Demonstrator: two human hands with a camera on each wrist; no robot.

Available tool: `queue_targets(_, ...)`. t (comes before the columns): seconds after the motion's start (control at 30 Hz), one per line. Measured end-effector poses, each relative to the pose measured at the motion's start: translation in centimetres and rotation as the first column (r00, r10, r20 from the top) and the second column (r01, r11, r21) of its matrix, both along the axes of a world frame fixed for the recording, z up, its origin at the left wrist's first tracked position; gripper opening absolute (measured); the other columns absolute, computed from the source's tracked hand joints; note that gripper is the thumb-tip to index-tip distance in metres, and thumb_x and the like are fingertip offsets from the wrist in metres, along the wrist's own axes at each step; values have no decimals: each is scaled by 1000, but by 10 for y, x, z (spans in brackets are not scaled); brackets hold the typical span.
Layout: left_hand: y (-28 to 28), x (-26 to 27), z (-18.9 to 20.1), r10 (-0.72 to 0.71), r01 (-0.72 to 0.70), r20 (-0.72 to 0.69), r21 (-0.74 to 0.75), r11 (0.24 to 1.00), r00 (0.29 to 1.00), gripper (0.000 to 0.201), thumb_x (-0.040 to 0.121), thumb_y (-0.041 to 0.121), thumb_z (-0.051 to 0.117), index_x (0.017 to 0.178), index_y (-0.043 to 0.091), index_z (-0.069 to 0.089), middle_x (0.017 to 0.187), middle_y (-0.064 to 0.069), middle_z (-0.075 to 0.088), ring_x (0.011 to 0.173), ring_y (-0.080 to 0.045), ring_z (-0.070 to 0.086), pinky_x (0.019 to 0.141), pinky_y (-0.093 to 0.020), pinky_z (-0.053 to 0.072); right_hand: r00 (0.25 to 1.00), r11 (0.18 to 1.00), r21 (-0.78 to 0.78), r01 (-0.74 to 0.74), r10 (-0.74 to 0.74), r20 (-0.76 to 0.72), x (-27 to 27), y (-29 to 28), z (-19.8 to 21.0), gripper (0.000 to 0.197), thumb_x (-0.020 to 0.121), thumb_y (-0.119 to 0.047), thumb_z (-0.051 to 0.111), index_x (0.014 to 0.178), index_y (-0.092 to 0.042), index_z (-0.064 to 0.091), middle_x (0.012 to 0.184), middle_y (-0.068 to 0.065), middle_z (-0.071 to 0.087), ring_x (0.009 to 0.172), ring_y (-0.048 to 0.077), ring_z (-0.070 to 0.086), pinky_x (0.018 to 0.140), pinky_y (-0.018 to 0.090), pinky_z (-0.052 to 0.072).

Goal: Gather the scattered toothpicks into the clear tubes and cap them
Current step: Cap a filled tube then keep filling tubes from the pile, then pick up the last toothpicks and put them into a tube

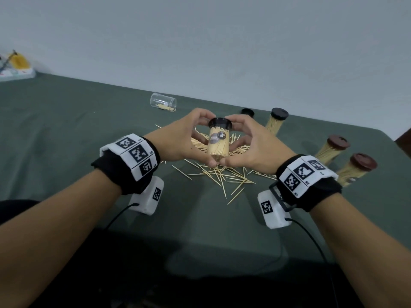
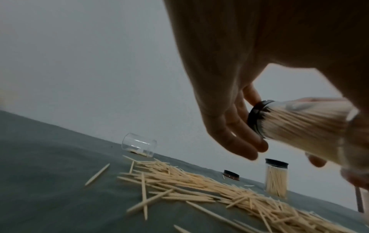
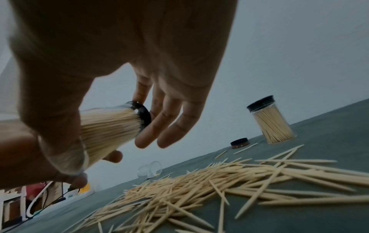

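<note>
Both hands, left hand (image 1: 182, 135) and right hand (image 1: 251, 145), grasp a full capped tube (image 1: 219, 141) mid-air, above the toothpicks (image 1: 222, 172) on the table (image 1: 66, 121). Empty tube (image 1: 163, 102) lies far left.

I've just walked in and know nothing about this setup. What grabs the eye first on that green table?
Front and centre, both hands, left hand and right hand, hold up a full tube of toothpicks with a black cap. Under them lies a heap of loose toothpicks on the green table. Further back on the left, a nearly empty clear tube lies on its side.
</note>
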State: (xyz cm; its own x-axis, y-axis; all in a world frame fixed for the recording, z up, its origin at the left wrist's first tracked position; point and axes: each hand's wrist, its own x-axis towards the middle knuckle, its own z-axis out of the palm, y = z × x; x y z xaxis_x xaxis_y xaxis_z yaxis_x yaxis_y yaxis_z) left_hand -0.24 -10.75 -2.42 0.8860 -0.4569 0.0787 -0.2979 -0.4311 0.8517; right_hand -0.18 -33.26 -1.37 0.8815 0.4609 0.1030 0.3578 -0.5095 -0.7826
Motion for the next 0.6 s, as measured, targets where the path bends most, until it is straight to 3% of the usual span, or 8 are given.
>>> queue_targets(0.07,-2,1,-2,7,-7,47,6,1000,999,95,48,45,92,126,35,37,132,14,50,102,-9,64,85,-41,57,1000,1000,-16,-3,3,13,0,-3,-1,91,56,-31,91,133,-32,42,132,-10,53,82,11,67,86,42,56)
queue_targets(0.17,-9,2,1,14,-16,102,15,1000,995,91,47,46,89,122,33,39,126,13,52,92,-8,64,74,-32,55,999,999,-34,6,-5,36,2,-5,-1,91,52,-39,90,129,-35,43,131,-11,53,76,11,65,86,44,55)
queue_targets(0.33,-8,12,6,24,-24,135,1,1000,991,88,54,32,91,125,31,39,132,13,50,94,-11,64,69,-19,44,999,1000,-28,11,-12,-39,9,-6,12,88,57,-41,90,130,-38,41,131,-13,54,90,10,69,88,42,56)
queue_targets(0.47,-5,25,11,29,-27,146,-15,1000,989,87,61,24,91,129,27,36,135,15,45,91,-11,65,65,-17,48,984,990,101,103,-87,-153,24,8,26,48,78,-44,76,117,-31,51,111,-4,70,94,13,70,79,44,60)
queue_targets(0.6,-5,47,18,60,-75,200,66,995,978,90,63,26,91,133,29,34,135,16,41,90,-5,65,78,-21,52,971,976,70,207,-196,-133,59,25,36,24,86,-29,70,101,-23,52,91,3,74,78,16,72,74,42,59)
